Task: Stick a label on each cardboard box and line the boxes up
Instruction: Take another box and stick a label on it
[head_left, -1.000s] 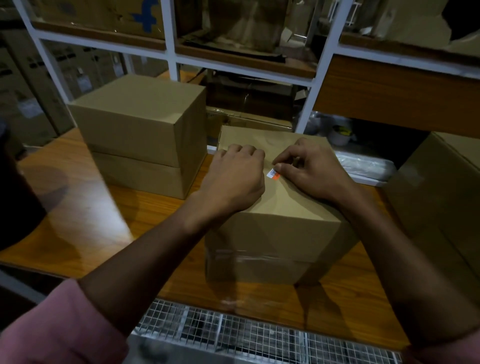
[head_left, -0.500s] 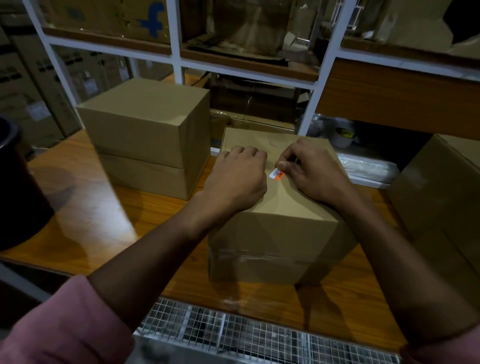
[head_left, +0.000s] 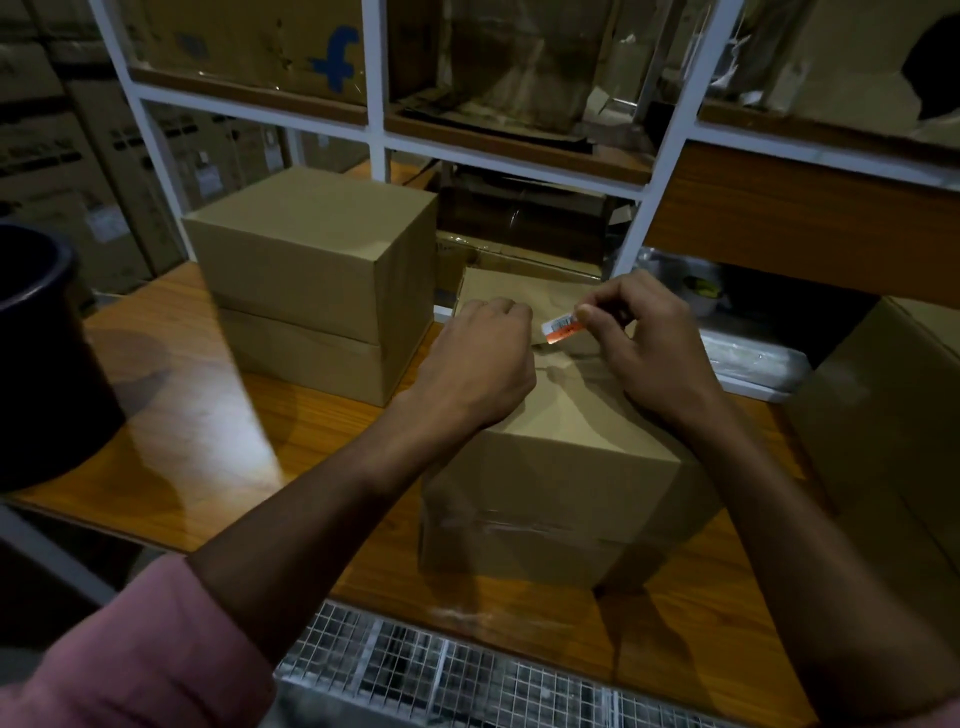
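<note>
A small white-and-orange label (head_left: 563, 328) is pinched between the thumb and forefinger of the right hand (head_left: 644, 343), raised just above the top of the near cardboard box (head_left: 566, 467). The left hand (head_left: 480, 358) rests on that box top just left of the label, fingers curled into a loose fist holding nothing. This box sits on the wooden table (head_left: 197, 415). Left of the box stand two stacked boxes (head_left: 311, 280); right of it, another carton (head_left: 893, 415). Far left of the box, a dark bin (head_left: 41, 364).
</note>
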